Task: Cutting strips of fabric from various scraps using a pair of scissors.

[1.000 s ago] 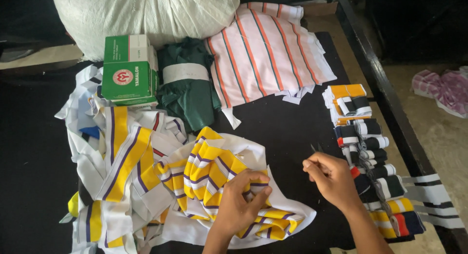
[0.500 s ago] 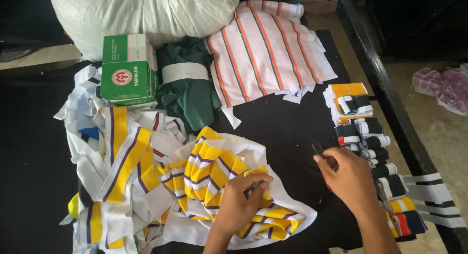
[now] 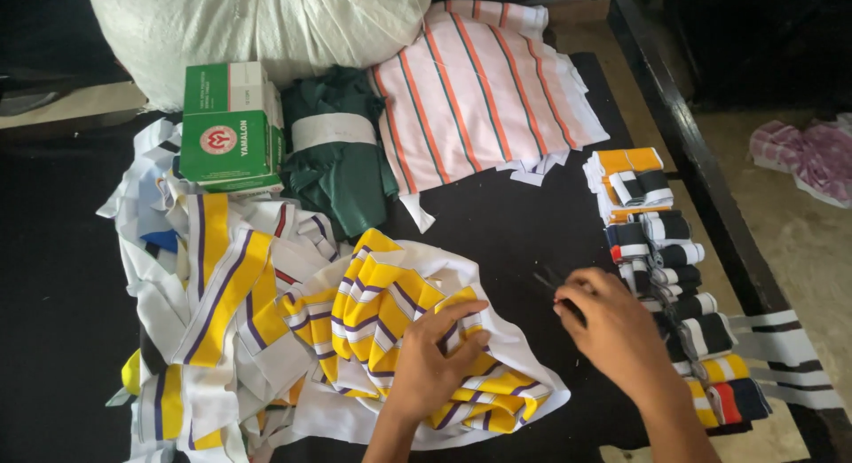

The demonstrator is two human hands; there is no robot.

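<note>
The left hand (image 3: 435, 361) is laid flat, fingers spread, on the yellow striped cloth (image 3: 399, 330), which lies crumpled on the black table (image 3: 497, 223), its long axis running from near right to far left. The right hand (image 3: 612, 330) is closed around small dark snips (image 3: 548, 284), tips pointing far left. Beside it runs a row of folded collars (image 3: 661, 250). Beyond lie a green cloth (image 3: 342, 152), a green box (image 3: 226, 130) and a pink striped cloth (image 3: 479, 90).
</note>
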